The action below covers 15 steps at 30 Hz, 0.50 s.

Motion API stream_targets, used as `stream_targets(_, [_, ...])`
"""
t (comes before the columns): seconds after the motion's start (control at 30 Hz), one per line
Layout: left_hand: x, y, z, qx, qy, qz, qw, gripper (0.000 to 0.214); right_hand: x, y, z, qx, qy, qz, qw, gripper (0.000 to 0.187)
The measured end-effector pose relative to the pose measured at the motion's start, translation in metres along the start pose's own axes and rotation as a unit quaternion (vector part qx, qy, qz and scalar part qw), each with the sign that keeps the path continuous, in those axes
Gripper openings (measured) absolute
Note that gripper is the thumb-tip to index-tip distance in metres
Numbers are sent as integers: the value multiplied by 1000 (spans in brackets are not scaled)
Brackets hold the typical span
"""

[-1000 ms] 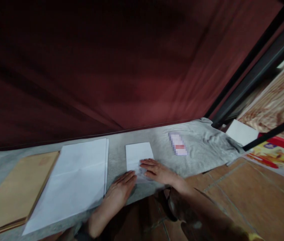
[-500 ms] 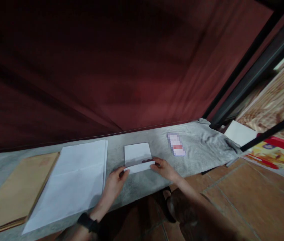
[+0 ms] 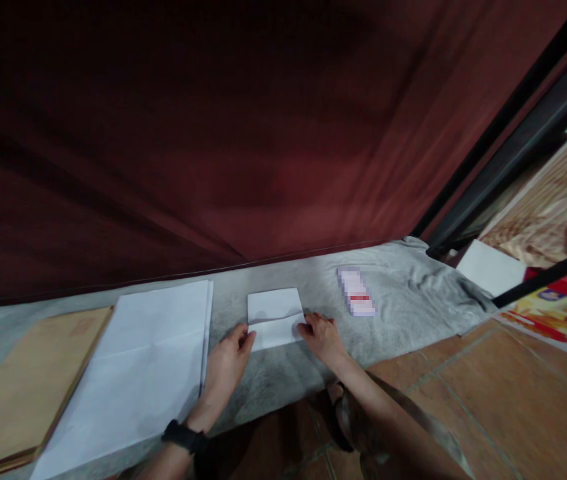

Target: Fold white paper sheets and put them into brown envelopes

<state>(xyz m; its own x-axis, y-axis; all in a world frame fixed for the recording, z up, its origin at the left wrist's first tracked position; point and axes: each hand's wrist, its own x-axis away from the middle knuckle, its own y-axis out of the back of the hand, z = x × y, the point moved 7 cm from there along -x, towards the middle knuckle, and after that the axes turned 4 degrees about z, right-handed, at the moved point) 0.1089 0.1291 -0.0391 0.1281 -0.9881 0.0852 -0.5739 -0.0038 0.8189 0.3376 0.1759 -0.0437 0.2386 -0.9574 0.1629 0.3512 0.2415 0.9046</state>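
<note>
White paper (image 3: 274,333) pinched from both sides

On grey cloth (image 3: 413,300), the folded paper was gripped at its near part, the left edge between thumb and fingers of the left hand (image 3: 227,360), the right edge in the narrow pinch of the right hand (image 3: 324,341). Both edges were apparently held so that the flap would be kept square. Large sheets (image 3: 143,367) and brown envelopes (image 3: 38,380) were laid to the left, probably for easy reach. Beyond the right hand, a blurred pink slip (image 3: 357,291) was set apart, its purpose impossible to tell.
</note>
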Motion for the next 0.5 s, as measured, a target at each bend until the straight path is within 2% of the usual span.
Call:
stream_targets(0.17, [-2, -1, 0, -48, 39, -7, 998, 31, -3, 0, 0, 13, -22, 9, 1000, 25])
stream_targets(0.23, [0, 2, -4, -86, 13, -38, 996, 33, -4, 0, 0, 17, -24, 16, 999, 25])
stream_targets(0.37, [15, 5, -31, -147, -169, -134, 965, 32, -7, 0, -1, 26, -34, 31, 999, 27])
stream_targets(0.43, [28, -5, -44, -166, -267, -130, 940, 32, -9, 0, -1, 31, -40, 41, 998, 27])
stream_targets(0.5, [39, -19, -52, -179, -326, -111, 922, 33, -11, 0, -2, 34, -44, 50, 997, 28])
